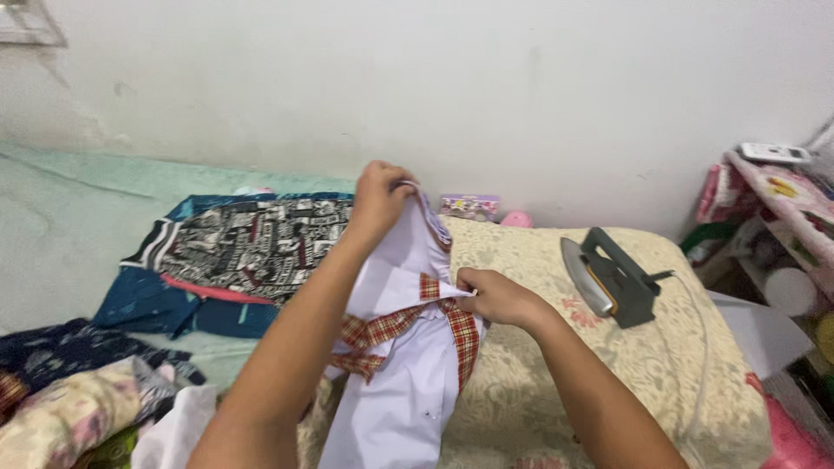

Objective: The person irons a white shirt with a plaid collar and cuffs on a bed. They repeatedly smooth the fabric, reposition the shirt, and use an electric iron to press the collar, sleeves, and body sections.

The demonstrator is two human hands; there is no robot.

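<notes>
Cream blanket (608, 373), iron (612, 278), pale wall (434, 87)

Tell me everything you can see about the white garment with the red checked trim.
The white garment looks like thin cotton, with red-and-yellow checked trim in bands and a tie at its front. It is held up, draped lengthwise over the beige patterned cloth. The left hand grips its top edge, raised; the right hand pinches its side edge beside the trim. Its lower part runs out of view.
</notes>
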